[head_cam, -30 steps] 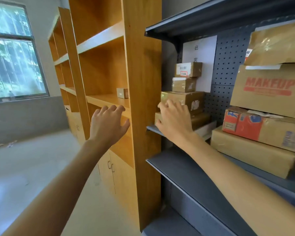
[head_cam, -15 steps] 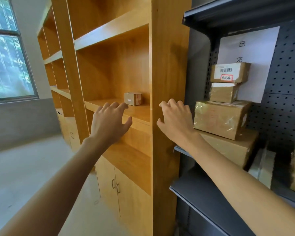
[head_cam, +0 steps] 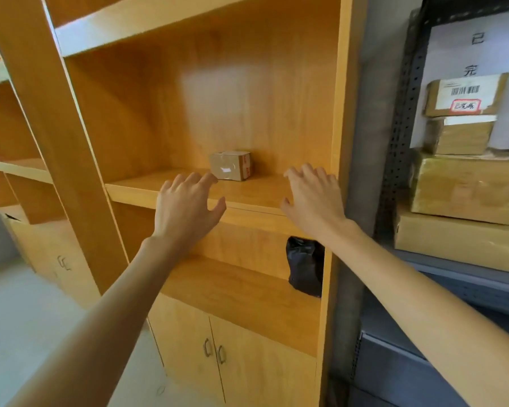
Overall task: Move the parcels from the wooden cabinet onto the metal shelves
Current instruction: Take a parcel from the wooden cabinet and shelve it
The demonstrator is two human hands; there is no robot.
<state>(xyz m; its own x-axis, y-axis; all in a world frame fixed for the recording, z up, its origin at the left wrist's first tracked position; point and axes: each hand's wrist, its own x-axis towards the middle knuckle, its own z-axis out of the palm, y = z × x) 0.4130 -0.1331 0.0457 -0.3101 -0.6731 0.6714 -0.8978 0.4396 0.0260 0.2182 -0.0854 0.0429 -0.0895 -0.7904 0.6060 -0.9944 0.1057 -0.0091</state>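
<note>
A small taped cardboard parcel (head_cam: 231, 165) stands near the back of a shelf in the wooden cabinet (head_cam: 147, 189). One shelf lower, a black bag parcel (head_cam: 304, 267) leans against the cabinet's right wall. My left hand (head_cam: 187, 205) is open, fingers spread, just in front of and left of the small parcel, not touching it. Also open, my right hand (head_cam: 313, 196) hovers over the same shelf's front edge to the parcel's right. The metal shelves (head_cam: 465, 277) stand at the right with several stacked cardboard parcels (head_cam: 465, 186).
The cabinet's right upright (head_cam: 340, 118) separates the two units. Closed cabinet doors with handles (head_cam: 215, 351) lie below. A white paper sign (head_cam: 473, 42) hangs on the pegboard back. Pale floor lies at the lower left.
The view has swung left, onto the wooden cabinet. Both hands have left the metal shelf's stack and now reach into the cabinet shelf toward the small parcel. The black bag has come into sight.
</note>
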